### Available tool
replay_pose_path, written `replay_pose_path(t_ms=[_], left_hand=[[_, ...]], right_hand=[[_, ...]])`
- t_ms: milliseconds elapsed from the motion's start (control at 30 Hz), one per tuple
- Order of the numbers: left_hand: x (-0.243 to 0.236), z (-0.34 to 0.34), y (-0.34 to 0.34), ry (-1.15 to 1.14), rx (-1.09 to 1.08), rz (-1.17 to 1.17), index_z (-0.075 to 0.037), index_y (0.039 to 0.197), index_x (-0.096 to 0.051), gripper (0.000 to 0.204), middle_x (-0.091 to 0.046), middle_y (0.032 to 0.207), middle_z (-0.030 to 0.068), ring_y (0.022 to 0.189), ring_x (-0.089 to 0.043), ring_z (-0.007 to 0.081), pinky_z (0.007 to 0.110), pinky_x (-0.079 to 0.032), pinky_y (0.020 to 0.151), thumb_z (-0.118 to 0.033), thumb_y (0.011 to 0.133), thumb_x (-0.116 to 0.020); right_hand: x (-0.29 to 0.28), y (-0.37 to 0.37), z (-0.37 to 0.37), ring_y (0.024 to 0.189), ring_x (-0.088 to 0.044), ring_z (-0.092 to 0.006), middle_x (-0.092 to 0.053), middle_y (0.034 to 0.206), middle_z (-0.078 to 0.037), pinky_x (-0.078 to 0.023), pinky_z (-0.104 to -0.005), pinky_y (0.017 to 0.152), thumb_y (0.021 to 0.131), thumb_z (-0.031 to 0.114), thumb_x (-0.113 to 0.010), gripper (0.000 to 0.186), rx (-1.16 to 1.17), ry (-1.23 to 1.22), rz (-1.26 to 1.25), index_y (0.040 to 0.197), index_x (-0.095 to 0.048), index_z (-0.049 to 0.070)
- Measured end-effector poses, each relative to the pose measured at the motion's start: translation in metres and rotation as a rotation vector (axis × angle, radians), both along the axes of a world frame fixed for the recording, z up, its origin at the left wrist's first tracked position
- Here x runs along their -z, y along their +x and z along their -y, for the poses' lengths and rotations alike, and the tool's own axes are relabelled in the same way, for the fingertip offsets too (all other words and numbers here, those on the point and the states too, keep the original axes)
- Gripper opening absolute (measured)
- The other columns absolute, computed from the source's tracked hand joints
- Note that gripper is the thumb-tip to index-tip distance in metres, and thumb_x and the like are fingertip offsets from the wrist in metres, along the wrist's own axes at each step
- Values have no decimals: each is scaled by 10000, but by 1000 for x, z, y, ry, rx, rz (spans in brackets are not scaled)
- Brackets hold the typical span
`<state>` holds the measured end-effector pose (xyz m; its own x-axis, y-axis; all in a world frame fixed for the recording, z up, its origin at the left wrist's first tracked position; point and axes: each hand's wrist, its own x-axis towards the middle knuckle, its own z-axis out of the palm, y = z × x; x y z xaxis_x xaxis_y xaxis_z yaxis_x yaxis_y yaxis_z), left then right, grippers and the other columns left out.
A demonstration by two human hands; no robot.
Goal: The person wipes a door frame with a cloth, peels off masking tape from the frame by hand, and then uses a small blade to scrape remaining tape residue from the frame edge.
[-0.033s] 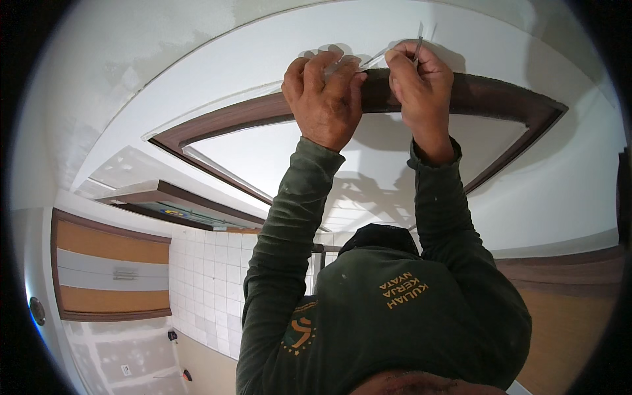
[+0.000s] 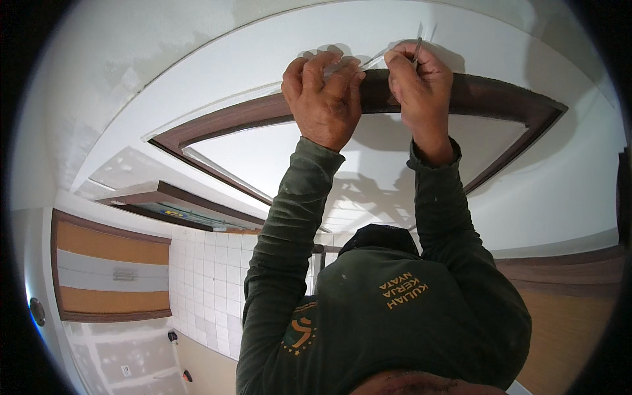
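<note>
A thin, pale strip [image 2: 374, 62], perhaps tape or film, is at the top centre of the frame, its free stretch bridging the gap between the two hands just above the dark brown door frame [image 2: 474, 95]. It looks very light and limp, likely to curl, crease or tear if tugged hard, and possibly tacky on one face; it seems best held by its free end between thumb and forefinger, with the length near the frame's edge supported. The right hand [image 2: 421, 82], right of top centre, has its grip pinched on that end, so the strip leaves the fingertips toward the lower left and meets the left hand's fingertips. A slim grey sliver [image 2: 418, 49] juts up from the same hand; whether it is the strip's tail or a tool is unclear. The left hand [image 2: 326, 99], left of it, lies over the frame's upper edge with fingers bent against the white wall [image 2: 375, 29]; I cannot tell whether its grip pinches the strip or only presses it.
</note>
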<state>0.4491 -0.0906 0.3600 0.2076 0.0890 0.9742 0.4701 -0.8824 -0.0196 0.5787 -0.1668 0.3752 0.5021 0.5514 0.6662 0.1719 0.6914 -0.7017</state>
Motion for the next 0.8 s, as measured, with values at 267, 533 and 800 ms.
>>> replay_pose_path(t_ms=[267, 533, 800], left_hand=[[-3, -3, 1, 24, 17, -24, -122, 873, -671, 132, -576, 1021, 40, 990, -499, 299, 408, -421, 845, -73, 766, -731], [-9, -9, -7, -39, 119, 58, -74, 900, -612, 170, -564, 1033, 80, 966, -493, 326, 426, -432, 820, -4, 768, -693], [-18, -8, -14, -193, 167, 91, -59, 887, -636, 96, -609, 1014, 106, 949, -561, 298, 404, -483, 788, -55, 820, -704]], right_hand=[[1, -1, -1, 542, -474, -2, -552, 644, 65, -345, -170, 469, 892, 98, -652, 67, -21, 35, -44, 871, -665, 35], [-2, 0, 3, 526, -455, 0, -538, 604, 64, -332, -170, 462, 883, 191, -724, 161, -81, 13, -66, 896, -689, 35], [-10, 26, 19, 531, -512, -5, -584, 580, 43, -376, -166, 470, 886, 209, -717, 147, 329, 211, 130, 869, -694, 65]])
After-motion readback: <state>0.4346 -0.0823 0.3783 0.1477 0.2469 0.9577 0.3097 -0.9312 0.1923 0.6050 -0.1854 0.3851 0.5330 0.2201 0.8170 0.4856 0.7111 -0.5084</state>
